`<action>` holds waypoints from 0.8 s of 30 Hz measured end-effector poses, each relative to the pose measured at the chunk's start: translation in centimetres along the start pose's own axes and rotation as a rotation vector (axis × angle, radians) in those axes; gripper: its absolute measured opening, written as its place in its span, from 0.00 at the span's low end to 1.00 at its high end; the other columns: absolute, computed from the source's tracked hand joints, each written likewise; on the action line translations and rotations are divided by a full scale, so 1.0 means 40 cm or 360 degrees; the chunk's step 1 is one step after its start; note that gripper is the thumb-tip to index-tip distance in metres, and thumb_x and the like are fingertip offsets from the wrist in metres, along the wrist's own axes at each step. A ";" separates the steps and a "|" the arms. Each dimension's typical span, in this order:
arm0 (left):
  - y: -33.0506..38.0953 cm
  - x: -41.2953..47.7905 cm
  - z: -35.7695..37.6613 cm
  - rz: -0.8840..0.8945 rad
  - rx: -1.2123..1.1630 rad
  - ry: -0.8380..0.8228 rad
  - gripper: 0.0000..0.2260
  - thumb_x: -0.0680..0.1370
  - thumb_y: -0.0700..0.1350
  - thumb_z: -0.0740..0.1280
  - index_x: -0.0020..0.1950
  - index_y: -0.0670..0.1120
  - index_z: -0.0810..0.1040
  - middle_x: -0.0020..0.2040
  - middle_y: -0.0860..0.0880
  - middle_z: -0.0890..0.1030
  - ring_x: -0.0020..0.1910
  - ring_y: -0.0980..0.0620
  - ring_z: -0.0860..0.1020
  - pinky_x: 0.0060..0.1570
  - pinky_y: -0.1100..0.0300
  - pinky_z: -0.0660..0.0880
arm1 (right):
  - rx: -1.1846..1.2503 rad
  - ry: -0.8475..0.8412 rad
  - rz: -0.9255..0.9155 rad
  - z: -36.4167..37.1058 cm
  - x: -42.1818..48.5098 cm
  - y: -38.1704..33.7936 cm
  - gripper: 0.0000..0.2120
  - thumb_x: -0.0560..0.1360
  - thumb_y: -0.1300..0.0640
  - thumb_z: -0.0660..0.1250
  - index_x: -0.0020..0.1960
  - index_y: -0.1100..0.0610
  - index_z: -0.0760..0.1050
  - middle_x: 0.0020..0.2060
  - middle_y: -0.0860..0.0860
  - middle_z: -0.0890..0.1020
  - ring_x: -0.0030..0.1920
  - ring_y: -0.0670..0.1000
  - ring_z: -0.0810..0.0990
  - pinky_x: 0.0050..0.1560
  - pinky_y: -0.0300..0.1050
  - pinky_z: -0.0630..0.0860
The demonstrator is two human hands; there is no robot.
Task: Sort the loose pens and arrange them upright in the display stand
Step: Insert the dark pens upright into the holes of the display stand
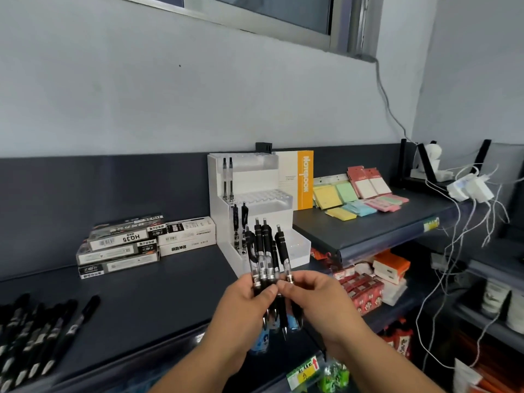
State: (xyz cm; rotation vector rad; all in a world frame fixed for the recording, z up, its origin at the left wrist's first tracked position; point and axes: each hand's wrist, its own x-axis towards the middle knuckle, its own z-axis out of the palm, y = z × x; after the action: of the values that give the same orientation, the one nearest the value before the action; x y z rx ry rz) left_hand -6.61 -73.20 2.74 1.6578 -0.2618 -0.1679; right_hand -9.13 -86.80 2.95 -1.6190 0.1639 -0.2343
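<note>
1. Left hand [243, 303]: clenched round a bunch of pens [266, 262], black, clicker ends up, tips down, held in front of the stand
2. Right hand [309, 296]: fingertips pinching the rightmost pen of the bunch at its lower barrel
3. Stand [255, 211]: white, stepped, on the dark shelf [175, 282] against the wall; two pens upright in the top tier's left end, two more upright one tier lower
4. Loose pens [37, 333]: black, lying in a row at the shelf's left front edge
5. Boxes [133, 245]: stacked left of the stand
6. Notebook [297, 180]: orange and cream, upright just right of the stand
</note>
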 end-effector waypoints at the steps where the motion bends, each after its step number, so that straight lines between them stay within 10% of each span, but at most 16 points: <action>1: 0.004 0.011 -0.005 0.0010 -0.0004 0.0003 0.07 0.80 0.42 0.64 0.53 0.52 0.80 0.45 0.53 0.86 0.46 0.54 0.84 0.51 0.52 0.80 | 0.0007 -0.0019 0.0008 0.003 0.014 -0.004 0.03 0.74 0.58 0.71 0.46 0.55 0.84 0.34 0.50 0.84 0.32 0.45 0.80 0.32 0.36 0.74; 13: 0.029 0.234 -0.083 -0.0083 -0.0355 0.0107 0.08 0.79 0.38 0.64 0.51 0.46 0.82 0.43 0.46 0.86 0.40 0.49 0.84 0.39 0.58 0.75 | 0.0035 -0.0170 -0.0004 0.087 0.246 -0.068 0.05 0.77 0.61 0.68 0.47 0.60 0.83 0.33 0.54 0.80 0.34 0.49 0.74 0.39 0.42 0.75; 20: 0.029 0.277 -0.128 -0.0053 -0.0534 0.0308 0.05 0.79 0.40 0.64 0.51 0.46 0.80 0.44 0.51 0.86 0.45 0.52 0.84 0.49 0.53 0.78 | -0.0227 0.0126 -0.0143 0.055 0.333 -0.094 0.03 0.75 0.50 0.70 0.46 0.48 0.83 0.51 0.58 0.83 0.56 0.58 0.80 0.48 0.38 0.79; 24: 0.041 0.282 -0.143 0.0065 -0.0485 0.0400 0.05 0.79 0.41 0.65 0.50 0.47 0.80 0.44 0.52 0.86 0.45 0.54 0.84 0.45 0.58 0.76 | -0.0396 0.0197 -0.0266 0.051 0.393 -0.084 0.08 0.75 0.54 0.70 0.54 0.50 0.81 0.46 0.52 0.84 0.47 0.48 0.82 0.42 0.41 0.79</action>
State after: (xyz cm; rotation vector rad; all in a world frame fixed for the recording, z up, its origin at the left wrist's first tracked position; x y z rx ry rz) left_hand 5.65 -70.89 5.46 1.3529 -0.0742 0.0315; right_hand 6.48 -88.53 6.99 -1.8687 0.1570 -0.4578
